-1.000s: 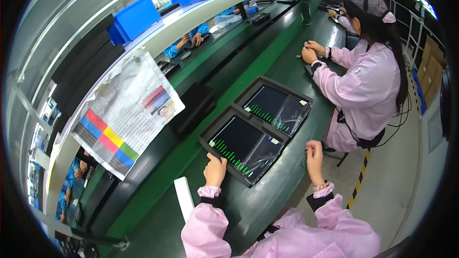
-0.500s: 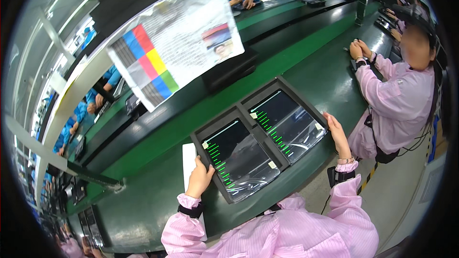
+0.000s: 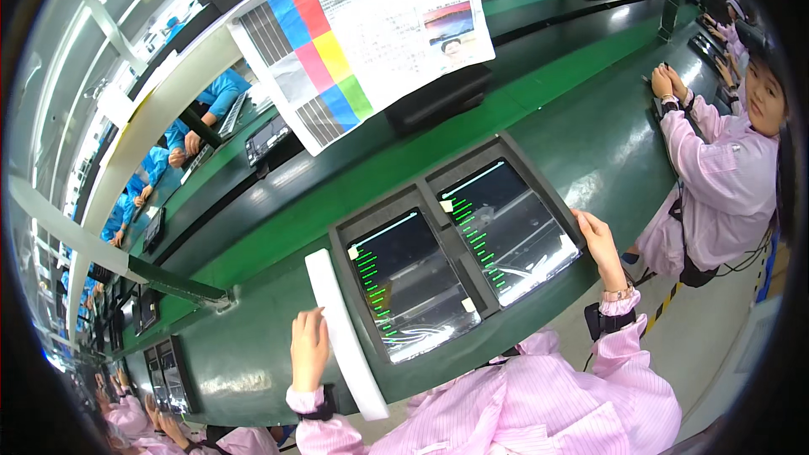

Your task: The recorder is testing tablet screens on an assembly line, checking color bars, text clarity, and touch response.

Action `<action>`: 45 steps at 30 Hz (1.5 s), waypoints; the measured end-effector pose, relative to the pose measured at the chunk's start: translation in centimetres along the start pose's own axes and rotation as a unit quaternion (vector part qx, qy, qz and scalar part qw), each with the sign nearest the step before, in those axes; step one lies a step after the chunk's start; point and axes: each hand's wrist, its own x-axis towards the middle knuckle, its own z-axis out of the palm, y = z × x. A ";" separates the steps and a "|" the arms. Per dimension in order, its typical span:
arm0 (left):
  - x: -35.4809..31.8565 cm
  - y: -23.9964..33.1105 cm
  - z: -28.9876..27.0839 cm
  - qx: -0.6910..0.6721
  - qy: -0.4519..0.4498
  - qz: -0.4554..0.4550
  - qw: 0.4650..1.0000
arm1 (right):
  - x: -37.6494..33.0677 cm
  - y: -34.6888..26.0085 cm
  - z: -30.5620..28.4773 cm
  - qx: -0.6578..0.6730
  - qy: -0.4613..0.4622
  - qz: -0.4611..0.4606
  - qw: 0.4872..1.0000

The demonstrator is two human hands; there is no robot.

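A: What are the hands doing?

B: The left hand (image 3: 309, 350) is free, fingers loosely bent, at the near side of a long, narrow white strip (image 3: 346, 333); whether it touches, I can't tell. The right hand (image 3: 598, 244) has its fingertips at the right edge of a shallow, matte black, two-compartment tray (image 3: 455, 253). Pinching or merely resting? I can't tell.

A: And the tray lies where?

B: Flat on the glossy dark green bench (image 3: 607, 160), in front of the person, the strip just to its left. Each compartment holds a flat, glossy black rectangular screen with short green lines: one left (image 3: 413, 278), one right (image 3: 510, 232).

A: How would it handle?

B: I'd guess the tray is stiff and light, the screens adding most of the weight. Their faces look slippery and easily scratched, so hold the outer rims, one hand per side, keeping it level. The strip seems light, perhaps foam; best taken mid-length.

A: Farther out?

B: A white printed sheet with coloured blocks (image 3: 379, 50) hangs beyond; a co-worker in a pink jacket (image 3: 725, 160) sits to the right.
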 end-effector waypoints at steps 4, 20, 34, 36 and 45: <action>-3.9 0.2 -0.8 -0.039 -0.078 -0.021 0.996 | 0.1 -0.1 -0.2 -0.017 0.001 0.005 1.000; -0.4 0.5 2.6 -0.073 -0.100 -0.018 0.992 | 2.0 0.3 -0.9 -0.080 -0.046 0.000 0.996; 2.9 5.6 0.7 -0.018 -0.014 0.096 0.995 | 2.0 -2.3 -0.1 -0.210 -0.022 -0.013 0.977; 2.9 5.6 0.8 -0.023 -0.056 0.084 0.995 | 1.7 -2.3 -0.4 -0.200 -0.014 -0.037 0.979; 3.9 5.0 0.7 -0.025 -0.062 0.077 0.995 | 2.9 -4.6 -0.7 -0.261 -0.088 -0.041 0.960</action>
